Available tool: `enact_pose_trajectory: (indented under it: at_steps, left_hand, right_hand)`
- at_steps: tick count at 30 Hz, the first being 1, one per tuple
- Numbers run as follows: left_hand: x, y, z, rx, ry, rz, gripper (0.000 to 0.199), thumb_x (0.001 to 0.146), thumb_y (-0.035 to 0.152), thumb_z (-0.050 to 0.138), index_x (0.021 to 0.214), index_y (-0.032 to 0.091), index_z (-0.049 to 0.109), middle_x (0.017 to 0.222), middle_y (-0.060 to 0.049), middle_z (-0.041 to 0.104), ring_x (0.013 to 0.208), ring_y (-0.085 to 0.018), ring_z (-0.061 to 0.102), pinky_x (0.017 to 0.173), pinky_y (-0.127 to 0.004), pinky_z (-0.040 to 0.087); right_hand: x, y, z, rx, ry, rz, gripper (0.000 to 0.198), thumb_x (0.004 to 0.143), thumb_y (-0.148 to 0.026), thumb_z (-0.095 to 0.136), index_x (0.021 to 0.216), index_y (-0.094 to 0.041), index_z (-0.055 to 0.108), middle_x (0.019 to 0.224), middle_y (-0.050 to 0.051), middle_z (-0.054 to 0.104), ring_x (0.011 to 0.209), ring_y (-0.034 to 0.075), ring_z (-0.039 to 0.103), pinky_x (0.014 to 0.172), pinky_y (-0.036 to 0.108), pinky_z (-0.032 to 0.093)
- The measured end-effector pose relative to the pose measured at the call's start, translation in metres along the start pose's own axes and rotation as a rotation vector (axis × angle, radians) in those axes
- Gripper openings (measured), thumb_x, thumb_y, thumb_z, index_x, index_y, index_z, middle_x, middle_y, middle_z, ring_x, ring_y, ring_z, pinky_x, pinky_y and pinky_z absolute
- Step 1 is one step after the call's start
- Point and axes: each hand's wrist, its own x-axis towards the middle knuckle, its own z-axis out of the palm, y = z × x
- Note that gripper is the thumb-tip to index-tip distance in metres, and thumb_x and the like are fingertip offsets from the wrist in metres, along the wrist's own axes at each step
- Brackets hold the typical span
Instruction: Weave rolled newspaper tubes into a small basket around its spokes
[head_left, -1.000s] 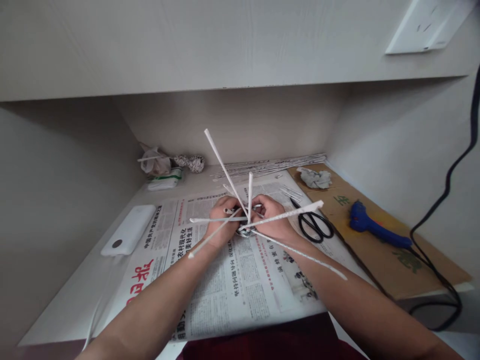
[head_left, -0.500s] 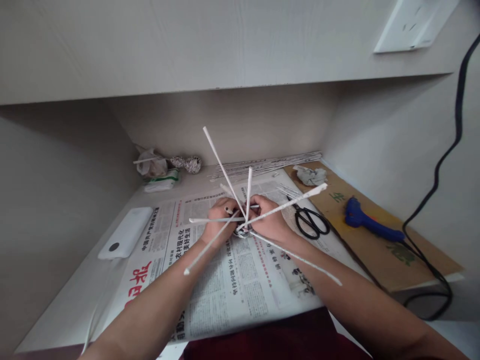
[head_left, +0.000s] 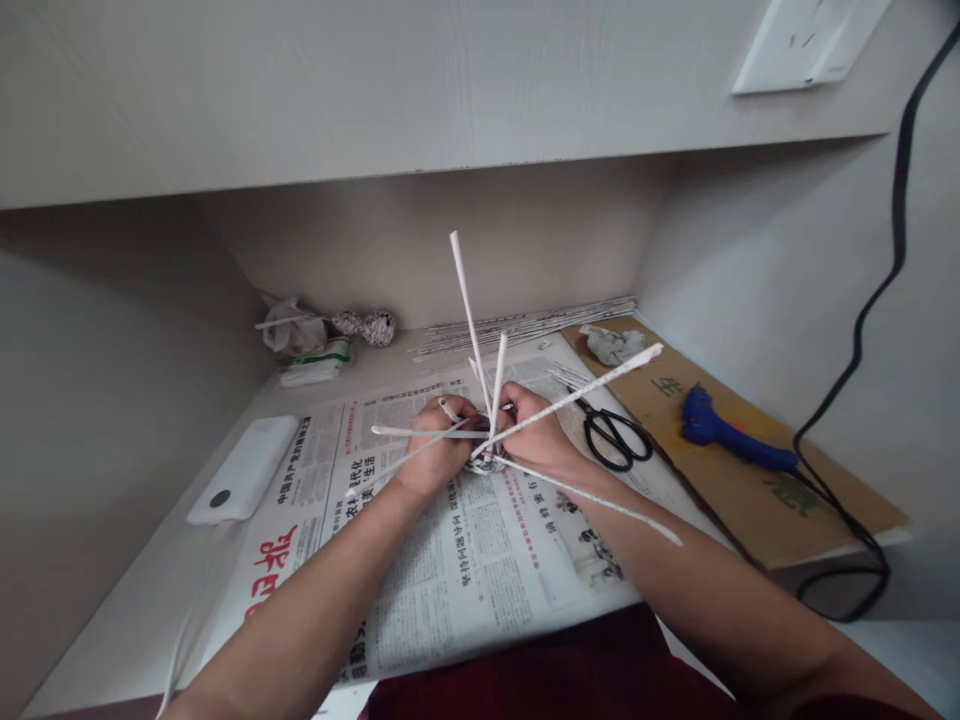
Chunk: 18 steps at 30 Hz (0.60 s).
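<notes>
Between my two hands is a small woven paper piece (head_left: 486, 462), with several white rolled-paper sticks (head_left: 574, 400) fanning out from it. My left hand (head_left: 437, 455) is closed around its left side, and a short stick end shows by the fingers. On the right side, my right hand (head_left: 534, 428) grips with its fingers curled in toward the middle. Fingers and sticks cover most of the woven part. One long stick stands nearly upright; others point left, right and down toward my forearms.
Newspaper (head_left: 420, 590) covers the desk under my hands. Black-handled scissors (head_left: 616, 440) lie to the right, near a blue glue gun (head_left: 739, 435) on cardboard (head_left: 750, 500). A white power bank (head_left: 244, 470) lies left. Paper sticks (head_left: 517, 328) and a patterned woven object (head_left: 367, 326) are behind.
The long stick has swung from leaning left to nearly upright. The lower-left stick has shifted farther left and up. Both hands keep their hold, and the view has shifted slightly.
</notes>
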Motion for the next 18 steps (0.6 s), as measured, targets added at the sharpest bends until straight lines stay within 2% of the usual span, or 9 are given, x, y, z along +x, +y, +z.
enact_pose_trajectory:
  at_steps: [4, 9, 14, 18]
  left_hand:
    - [0.0, -0.001, 0.0, 0.002, -0.008, -0.01, 0.008, 0.078, 0.015, 0.06, 0.076, 0.018, 0.067, 0.074, -0.004, 0.07, 0.07, -0.018, 0.064, 0.069, -0.031, 0.051]
    - [0.0, -0.003, 0.002, -0.085, 0.023, 0.01, 0.008, 0.078, 0.016, 0.064, 0.074, 0.02, 0.069, 0.075, -0.003, 0.071, 0.075, -0.019, 0.066, 0.071, -0.031, 0.052]
    - [0.0, -0.007, 0.006, -0.105, 0.042, 0.088, 0.007, 0.08, 0.018, 0.067, 0.078, 0.02, 0.073, 0.081, -0.005, 0.072, 0.081, -0.021, 0.068, 0.077, -0.036, 0.053]
    - [0.0, -0.011, 0.009, -0.101, 0.067, 0.066, 0.007, 0.079, 0.017, 0.067, 0.075, 0.019, 0.072, 0.075, -0.005, 0.071, 0.077, -0.022, 0.067, 0.075, -0.037, 0.053]
  right_hand:
    - [0.0, 0.001, -0.001, 0.02, -0.004, 0.004, 0.011, 0.075, -0.014, 0.055, 0.081, -0.022, 0.061, 0.073, -0.002, 0.066, 0.068, 0.015, 0.061, 0.062, 0.023, 0.045]
    - [0.002, 0.004, -0.001, 0.089, -0.032, -0.01, 0.015, 0.078, -0.013, 0.056, 0.084, -0.023, 0.066, 0.082, 0.0, 0.069, 0.078, 0.016, 0.065, 0.068, 0.024, 0.049]
    - [0.001, 0.004, 0.003, 0.209, -0.031, -0.003, 0.02, 0.082, -0.015, 0.054, 0.088, -0.024, 0.071, 0.079, -0.001, 0.07, 0.076, 0.016, 0.066, 0.07, 0.026, 0.051]
    - [0.002, 0.003, 0.004, 0.229, -0.008, 0.024, 0.02, 0.08, -0.014, 0.057, 0.088, -0.023, 0.073, 0.084, 0.0, 0.071, 0.074, 0.015, 0.067, 0.071, 0.026, 0.052]
